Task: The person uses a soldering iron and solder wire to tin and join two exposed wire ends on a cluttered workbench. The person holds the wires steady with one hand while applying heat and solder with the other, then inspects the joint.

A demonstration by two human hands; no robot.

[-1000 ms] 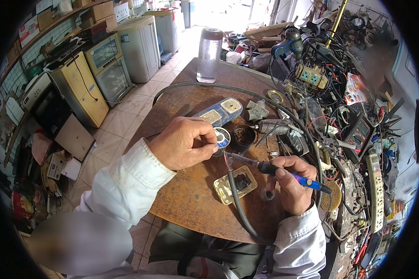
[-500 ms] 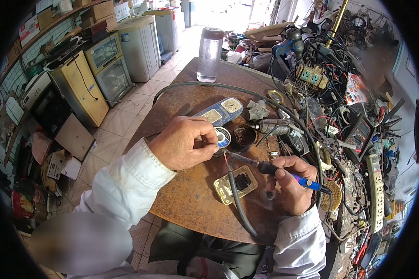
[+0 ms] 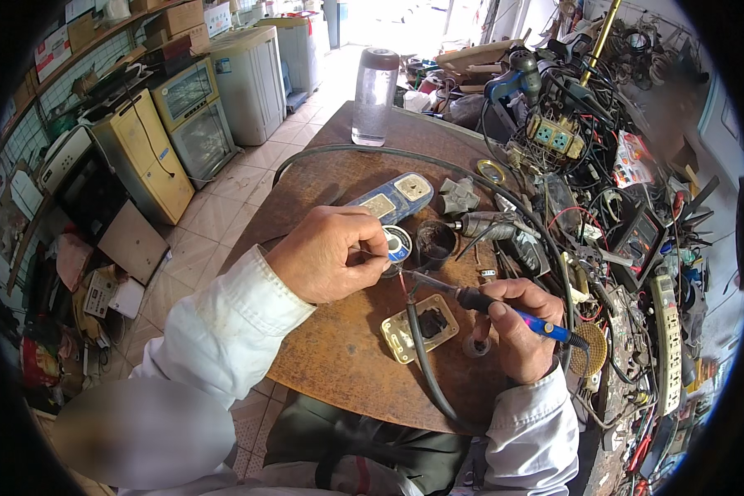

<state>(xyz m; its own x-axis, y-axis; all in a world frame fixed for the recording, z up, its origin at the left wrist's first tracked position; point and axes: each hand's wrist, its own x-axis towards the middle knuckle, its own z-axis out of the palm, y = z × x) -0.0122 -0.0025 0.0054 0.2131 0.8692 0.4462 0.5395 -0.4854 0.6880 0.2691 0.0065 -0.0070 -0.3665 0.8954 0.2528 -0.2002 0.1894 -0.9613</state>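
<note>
My right hand (image 3: 524, 329) is closed around a soldering iron (image 3: 546, 326) with a blue and black handle. Its tip reaches left, close to the bared end of a thick dark cable (image 3: 422, 347), where a red wire shows. My left hand (image 3: 331, 255) is pinched at that same spot; what its fingertips hold is hidden. Right beside those fingers sits a round spool with a blue and white label (image 3: 398, 244). Below the wire end lies an open yellowish housing piece (image 3: 403, 351) with a dark part inside. A blue handheld control case with beige panels (image 3: 397, 197) lies beyond my left hand.
A dark round tin (image 3: 435, 242) stands right of the spool. At the far table edge stands a clear bottle (image 3: 374, 99). Tangled wires, a multimeter (image 3: 636, 238) and a power strip (image 3: 666, 343) crowd the right. The cable loops across the brown table (image 3: 331, 372).
</note>
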